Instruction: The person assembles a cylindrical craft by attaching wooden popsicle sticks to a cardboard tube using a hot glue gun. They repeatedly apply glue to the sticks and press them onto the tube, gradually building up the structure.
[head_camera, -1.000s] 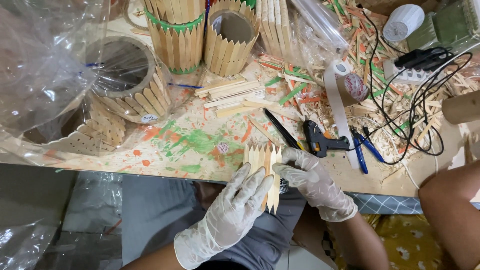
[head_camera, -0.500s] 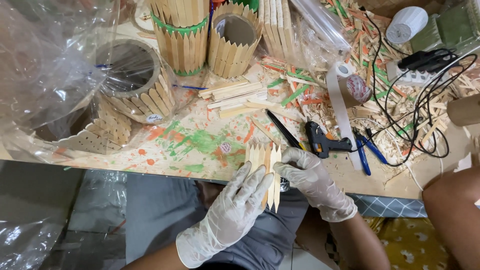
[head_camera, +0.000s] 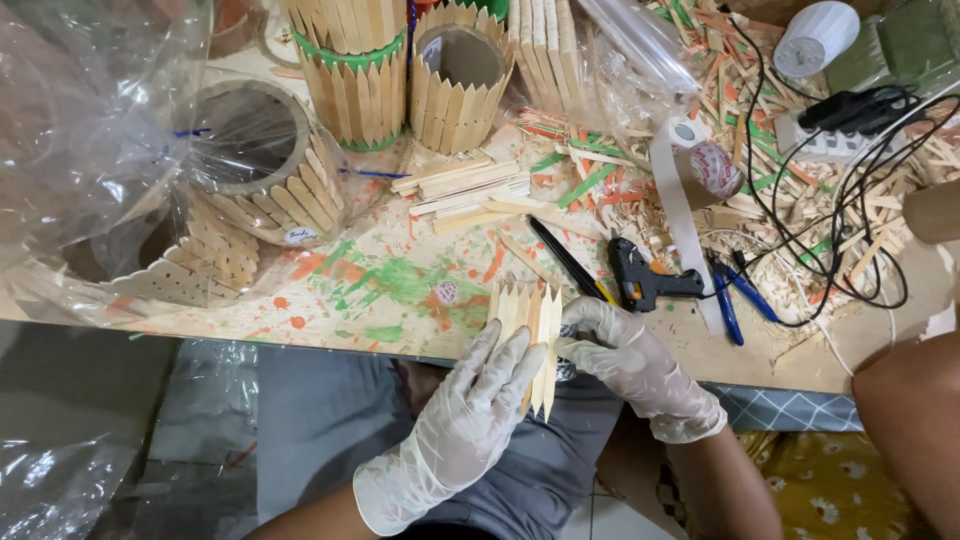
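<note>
Both hands gloved in white. Left hand (head_camera: 470, 415) lies flat over a panel of wooden sticks (head_camera: 530, 325), fingers (head_camera: 505, 365) spread and pressing on its face. Right hand (head_camera: 625, 350) grips the panel's right edge, fingers curled, pinching the sticks. Panel sits at the near edge of the worktop (head_camera: 400, 320), lower part hanging out over the person's lap, pointed stick ends up.

Around it: worktop surface smeared with green and orange paint. Just right of the panel a black glue gun (head_camera: 645, 280) lies on its side, near the right hand. A black pen or pencil (head_camera: 565, 260) lies slanted between panel and glue gun, tip close to the right hand's fingers. Blue-handled pliers (head_camera: 735, 300) beyond the gun. Loose stack of plain sticks (head_camera: 465, 190) behind the panel. Farther back, stick-covered round holders (head_camera: 460, 85), one with a green band (head_camera: 355, 50). Left side, another stick-covered holder (head_camera: 265, 170) under clear plastic bags (head_camera: 90, 130). Right side crowded: wood scraps and coloured stick bits (head_camera: 800, 210), tangled black cables (head_camera: 850, 180), white power strip (head_camera: 835, 140), tape roll (head_camera: 715, 165) with a white strip trailing down. A bare knee or arm of someone (head_camera: 915, 420) at lower right edge, apart from the hands.

Nothing lies on top of the panel except the left hand.
</note>
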